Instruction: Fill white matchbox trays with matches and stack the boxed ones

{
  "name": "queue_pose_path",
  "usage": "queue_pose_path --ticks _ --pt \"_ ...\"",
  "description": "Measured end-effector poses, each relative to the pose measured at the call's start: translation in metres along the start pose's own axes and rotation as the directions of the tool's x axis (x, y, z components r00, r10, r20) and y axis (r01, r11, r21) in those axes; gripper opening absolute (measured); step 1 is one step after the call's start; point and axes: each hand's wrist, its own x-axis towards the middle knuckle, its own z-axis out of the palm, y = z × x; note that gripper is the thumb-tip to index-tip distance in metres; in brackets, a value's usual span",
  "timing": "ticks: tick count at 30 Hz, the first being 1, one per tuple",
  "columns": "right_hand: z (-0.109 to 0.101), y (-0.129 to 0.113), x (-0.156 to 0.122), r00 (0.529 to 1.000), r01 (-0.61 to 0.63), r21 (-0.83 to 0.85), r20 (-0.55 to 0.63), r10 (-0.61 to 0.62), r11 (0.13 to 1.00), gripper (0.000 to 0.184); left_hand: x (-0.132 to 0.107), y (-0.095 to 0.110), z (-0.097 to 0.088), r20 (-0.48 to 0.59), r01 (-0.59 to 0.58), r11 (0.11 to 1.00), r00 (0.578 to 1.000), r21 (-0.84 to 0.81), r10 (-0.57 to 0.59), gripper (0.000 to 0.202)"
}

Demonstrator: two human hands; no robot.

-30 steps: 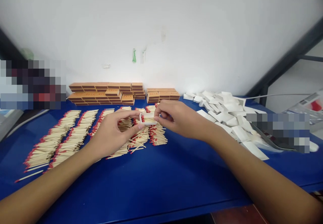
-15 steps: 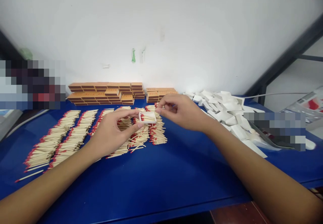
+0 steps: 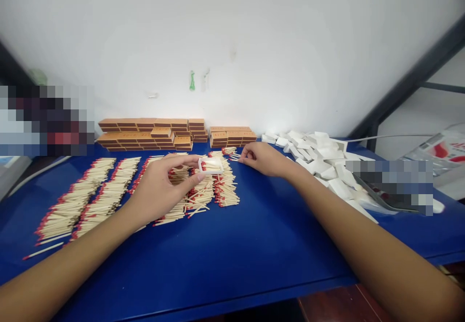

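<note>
My left hand [image 3: 160, 181] grips a small white matchbox tray [image 3: 210, 172] between thumb and fingers. Several red-tipped matches [image 3: 209, 165] lie inside the tray, which is held above the match rows. To the right, my right hand [image 3: 263, 159] has its fingers pinched together at the tail ends of some loose matches [image 3: 229, 152]. Whether a match is between its fingertips is too small to tell. Below and right of the tray runs a row of matches [image 3: 227, 191]; my left hand and forearm partly hide other rows.
Rows of matches [image 3: 78, 198] cover the left of the blue table [image 3: 218, 259]. Brown and orange matchboxes [image 3: 141, 135] are stacked along the wall, with a smaller stack [image 3: 232, 136] beside them. White trays [image 3: 319, 152] lie heaped at the right, near a dark, partly blurred object [image 3: 378, 193].
My right hand has moved right and slightly up, away from the tray to the loose matches at the back. The tray in my left hand has shifted slightly left.
</note>
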Motion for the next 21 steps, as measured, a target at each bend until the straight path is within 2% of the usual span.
queue_pose_path --ticks 12,18,21 --pt "-0.0073 -0.0026 -0.0043 0.995 0.035 -0.019 0.089 -0.033 0.999 0.015 0.0006 0.0002 0.0018 0.016 -0.018 1.000 1.000 0.011 0.018 0.040" --pt "-0.0026 -0.0045 -0.0033 0.997 0.076 -0.003 0.013 -0.076 0.997 0.004 0.0002 -0.0003 -0.0005 0.014 0.007 1.000 1.000 0.012 -0.007 0.043" --pt "0.0010 -0.0038 -0.0021 0.995 0.096 -0.007 0.019 -0.095 0.995 0.005 0.0006 -0.0010 -0.0002 0.015 0.004 1.000 1.000 0.023 -0.005 0.043"
